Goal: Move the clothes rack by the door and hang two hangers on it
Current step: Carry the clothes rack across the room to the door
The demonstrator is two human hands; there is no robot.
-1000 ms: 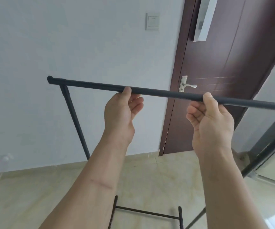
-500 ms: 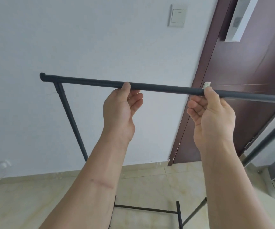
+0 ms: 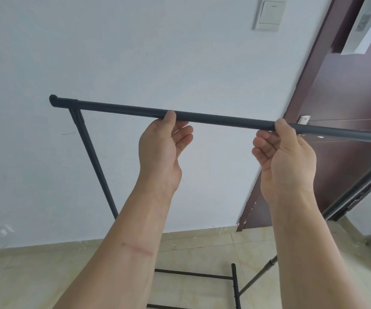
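Observation:
The black metal clothes rack (image 3: 122,109) fills the middle of the view, its top bar running from the left end cap down to the right edge. My left hand (image 3: 161,148) grips the bar near its middle, thumb over the top. My right hand (image 3: 284,157) grips the same bar further right, in front of the door. The rack's left post (image 3: 93,159) slants down to the floor, and its base bars (image 3: 193,274) show between my forearms. No hangers are in view.
A dark brown door (image 3: 347,121) with its frame stands at the right, its handle plate (image 3: 303,119) just behind the bar. A white wall with a light switch (image 3: 270,13) is behind the rack. Beige floor tiles (image 3: 202,241) lie below.
The rack and both hands have shifted right relative to the wall, closer to the door. The door now fills more of the right side. Both grips stay the same.

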